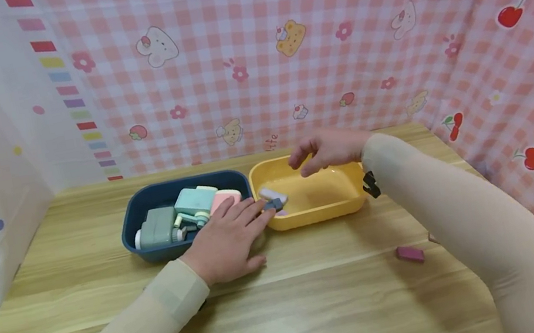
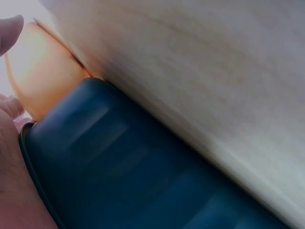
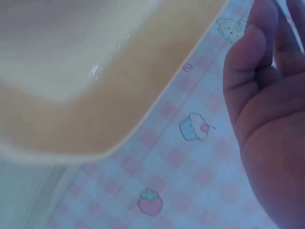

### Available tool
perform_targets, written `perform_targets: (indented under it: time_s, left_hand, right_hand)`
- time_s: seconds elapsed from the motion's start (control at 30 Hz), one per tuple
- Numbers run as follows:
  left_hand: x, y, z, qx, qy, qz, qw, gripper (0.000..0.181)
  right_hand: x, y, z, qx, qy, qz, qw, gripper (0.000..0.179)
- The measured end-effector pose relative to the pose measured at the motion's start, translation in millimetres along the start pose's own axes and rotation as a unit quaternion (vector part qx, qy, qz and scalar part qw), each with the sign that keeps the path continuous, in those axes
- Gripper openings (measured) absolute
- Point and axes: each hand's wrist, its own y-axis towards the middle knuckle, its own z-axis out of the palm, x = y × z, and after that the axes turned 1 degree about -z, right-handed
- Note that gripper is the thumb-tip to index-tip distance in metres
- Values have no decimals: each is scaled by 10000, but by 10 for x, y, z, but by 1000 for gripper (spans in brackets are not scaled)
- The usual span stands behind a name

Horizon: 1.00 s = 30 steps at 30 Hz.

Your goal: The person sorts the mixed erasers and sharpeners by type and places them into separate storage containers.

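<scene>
My left hand (image 1: pixel 229 240) lies across the near right side of the navy blue tub (image 1: pixel 154 255), fingers stretched toward the yellow tub beside it. Its fingertips are close to a small dark grey-blue piece (image 1: pixel 273 205) inside the yellow tub (image 1: pixel 324 215); whether they touch it cannot be told. Next to that piece lies a pale, whitish block (image 1: pixel 273 195). My right hand (image 1: pixel 330 148) hovers over the back of the yellow tub, fingers loosely bent and holding nothing. In the right wrist view, the bent fingers (image 3: pixel 243 62) are apart from the tub's rim.
Inside the navy tub sit a grey-green bottle-like toy (image 1: pixel 158 227), a light teal box-shaped piece (image 1: pixel 194 199) and a pink piece (image 1: pixel 225 197). On the wooden table (image 1: pixel 323 299) lies a dark pink block (image 1: pixel 410 254). A checked pink cloth (image 1: pixel 245 45) hangs behind.
</scene>
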Motion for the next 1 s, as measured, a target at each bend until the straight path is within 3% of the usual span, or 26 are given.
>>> perform_targets:
  time_s: [0.37,0.77,1.0]
  left_hand:
    - [-2,4,18,-69,49,23,10000,88]
    - [-13,10,4,1,5,-21,10000,87]
    - [-5,1,0,-20,-45,-14,10000,87]
  right_hand:
    - [-61,-542,-32,-205,-967,10,9951,30]
    - [-172,-1115,223,241,-1701,170,9850,31]
    - [-333,-1257,433,822,-2116,584,9721,36]
